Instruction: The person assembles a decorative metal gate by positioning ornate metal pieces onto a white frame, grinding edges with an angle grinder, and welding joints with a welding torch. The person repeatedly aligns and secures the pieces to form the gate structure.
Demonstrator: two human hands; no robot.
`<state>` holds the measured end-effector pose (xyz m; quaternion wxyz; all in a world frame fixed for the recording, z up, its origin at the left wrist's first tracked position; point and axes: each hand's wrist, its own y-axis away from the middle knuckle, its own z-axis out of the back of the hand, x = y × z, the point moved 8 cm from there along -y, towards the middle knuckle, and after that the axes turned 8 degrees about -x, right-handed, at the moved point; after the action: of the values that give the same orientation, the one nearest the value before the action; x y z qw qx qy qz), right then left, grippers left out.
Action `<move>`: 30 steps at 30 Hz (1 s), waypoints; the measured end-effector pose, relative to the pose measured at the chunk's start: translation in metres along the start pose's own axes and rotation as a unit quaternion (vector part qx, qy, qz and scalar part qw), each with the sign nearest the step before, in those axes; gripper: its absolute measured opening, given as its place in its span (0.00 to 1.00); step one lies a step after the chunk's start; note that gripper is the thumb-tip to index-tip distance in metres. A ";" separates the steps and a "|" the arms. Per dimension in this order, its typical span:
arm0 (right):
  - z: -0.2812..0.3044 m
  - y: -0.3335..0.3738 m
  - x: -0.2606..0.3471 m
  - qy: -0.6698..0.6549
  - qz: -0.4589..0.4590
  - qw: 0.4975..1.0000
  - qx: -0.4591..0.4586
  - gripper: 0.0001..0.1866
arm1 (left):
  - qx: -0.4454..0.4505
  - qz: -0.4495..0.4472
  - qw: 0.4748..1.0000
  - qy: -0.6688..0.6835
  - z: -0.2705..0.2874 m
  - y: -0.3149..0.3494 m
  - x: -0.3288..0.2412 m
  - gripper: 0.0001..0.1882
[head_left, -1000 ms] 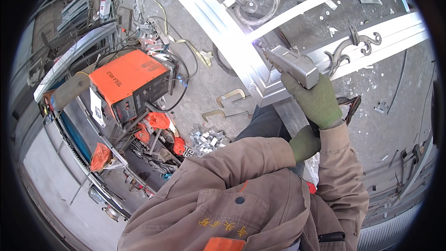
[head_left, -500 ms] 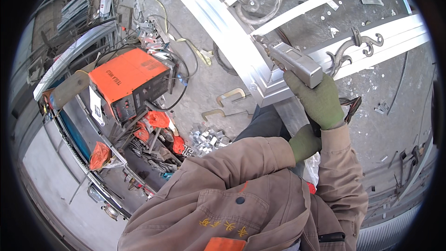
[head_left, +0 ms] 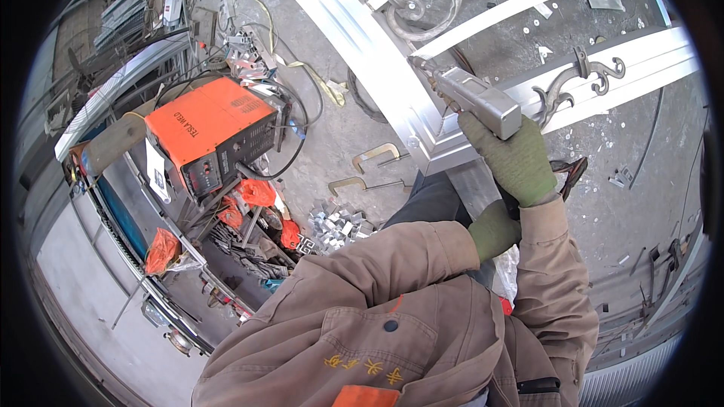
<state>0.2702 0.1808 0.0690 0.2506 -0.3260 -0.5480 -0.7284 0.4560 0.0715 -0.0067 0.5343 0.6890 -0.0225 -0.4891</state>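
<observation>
A green work glove covers my right hand (head_left: 519, 158), which is closed around a grey, drill-like power tool (head_left: 486, 102). The tool's narrow front points to the far left, over the mitred corner of a silver metal frame (head_left: 422, 117). Below the right wrist is my left hand (head_left: 494, 234), also gloved in green; its fingers are hidden, so its grip does not show. Beside the tool, a dark iron scroll (head_left: 564, 83) lies along the frame's right rail. A larger scroll ornament (head_left: 430, 26) sits among the frame's bars farther off.
An orange welding machine (head_left: 207, 117) stands on a cluttered cart at the left. Two C-clamps (head_left: 369, 157) lie on the floor near the frame corner, by a pile of small metal pieces (head_left: 339, 226). Cables and a yellow strap (head_left: 320, 81) trail beyond. Metal scraps (head_left: 664, 267) lie at the right.
My right hand and the power tool keep nearly the same place at the frame corner. Only a slight shift of the whole view shows.
</observation>
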 end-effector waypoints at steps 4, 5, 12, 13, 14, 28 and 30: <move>0.000 -0.001 0.000 0.012 0.007 1.000 -0.001 0.34 | -0.009 -0.005 1.000 0.027 -0.001 0.000 -0.002 0.21; 0.000 -0.001 0.000 0.016 0.011 1.000 -0.002 0.34 | -0.012 -0.010 0.999 0.028 -0.002 0.000 0.001 0.22; 0.001 -0.002 0.003 0.016 0.021 1.000 -0.009 0.34 | 0.002 -0.013 0.999 -0.034 -0.008 0.000 0.013 0.23; 0.001 -0.002 0.004 0.020 0.018 1.000 -0.007 0.34 | -0.005 -0.027 0.999 -0.045 -0.017 -0.001 0.031 0.23; 0.002 -0.001 0.003 0.022 0.014 1.000 -0.006 0.34 | -0.005 -0.034 0.998 -0.043 -0.019 -0.001 0.032 0.23; 0.009 0.010 -0.001 0.007 0.029 0.999 -0.010 0.31 | 0.008 -0.083 0.997 -0.002 -0.017 0.010 -0.012 0.22; 0.009 0.013 0.000 -0.005 0.030 0.999 -0.010 0.30 | 0.026 -0.084 0.996 -0.006 -0.027 0.011 0.000 0.22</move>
<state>0.2818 0.1862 0.0793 0.2664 -0.3489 -0.5318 -0.7242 0.4802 0.0866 0.0005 0.4730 0.6992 0.0190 -0.5357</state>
